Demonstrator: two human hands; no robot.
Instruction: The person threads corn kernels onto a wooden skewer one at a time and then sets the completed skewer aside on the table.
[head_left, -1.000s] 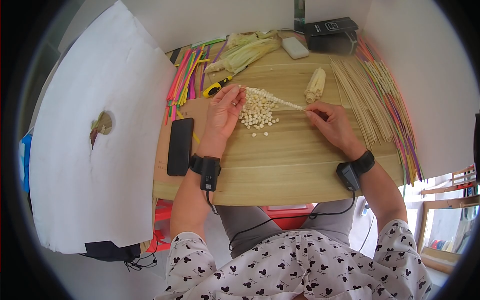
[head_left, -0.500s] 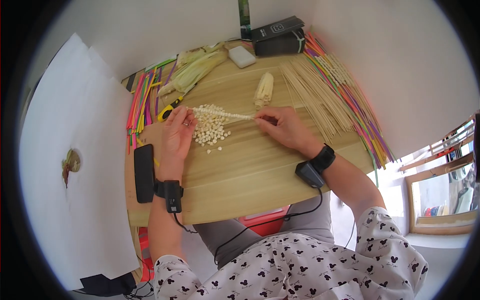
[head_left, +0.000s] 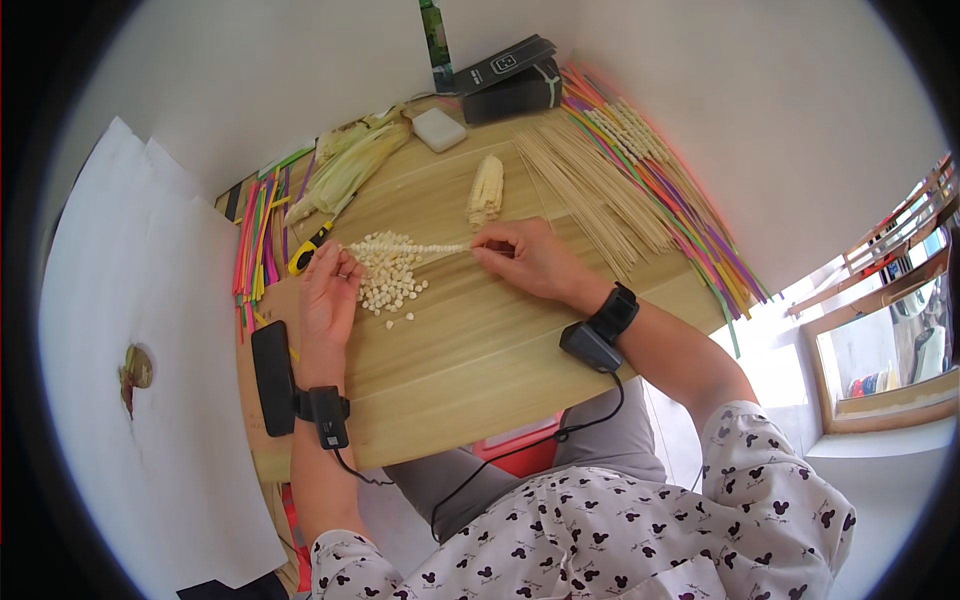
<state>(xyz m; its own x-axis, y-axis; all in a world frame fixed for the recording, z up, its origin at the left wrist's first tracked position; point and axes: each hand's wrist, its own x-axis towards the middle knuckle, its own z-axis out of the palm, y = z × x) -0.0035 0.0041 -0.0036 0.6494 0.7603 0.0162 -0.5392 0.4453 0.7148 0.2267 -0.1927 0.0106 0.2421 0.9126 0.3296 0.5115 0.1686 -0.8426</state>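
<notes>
A thin skewer threaded with pale corn kernels (head_left: 430, 248) is stretched level between my two hands. My left hand (head_left: 330, 295) pinches its left end, and my right hand (head_left: 530, 258) pinches its right end with thumb and forefinger. Beneath the skewer, beside my left hand, lies a pile of loose corn kernels (head_left: 390, 285), a few of them scattered toward me. Just beyond my right hand rests a corn cob (head_left: 487, 190). A yellow and black utility knife (head_left: 311, 250) lies beyond my left hand.
Bare skewers (head_left: 590, 190) spread at the right, beside kernel-covered skewers (head_left: 632, 130) and coloured sticks (head_left: 715, 245). More coloured sticks (head_left: 262, 240) lie left, near a black phone (head_left: 272, 378). Corn husks (head_left: 350, 168), a white case (head_left: 438, 130) and a black box (head_left: 512, 92) sit at the back.
The camera view has turned, so the table and everything on it appears shifted left. Both hands keep hold of the kernel-covered skewer, which now looks more level.
</notes>
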